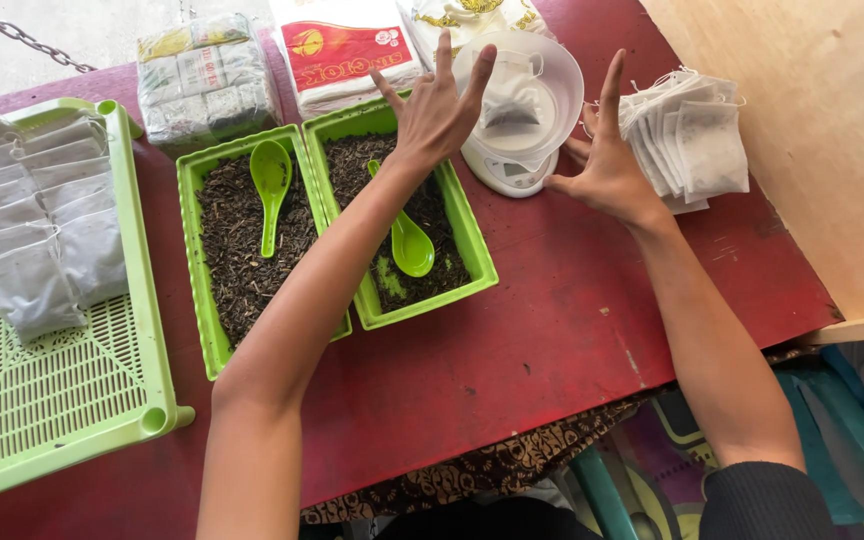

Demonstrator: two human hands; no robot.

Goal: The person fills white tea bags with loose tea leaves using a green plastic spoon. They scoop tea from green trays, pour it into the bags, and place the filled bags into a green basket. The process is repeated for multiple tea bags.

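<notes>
My left hand [435, 108] hovers with fingers spread just left of a white bowl [556, 78] on a small white scale [497, 172]; a filled tea bag [510, 105] lies in the bowl. My right hand [607, 160] is open to the right of the scale, its fingers beside a stack of empty white filter bags [697, 145]. Neither hand holds anything. Below my left arm stand two green trays of loose dark tea [234, 240] [442, 235], each with a green spoon [270, 180] [410, 245] in it.
A pale green perforated tray [52, 400] at the left carries several filled tea bags [37, 230]. Wrapped tea packets [204, 75] and a red-and-white package [342, 50] lie at the back of the red table [532, 340]. A wooden board [812, 130] borders the right.
</notes>
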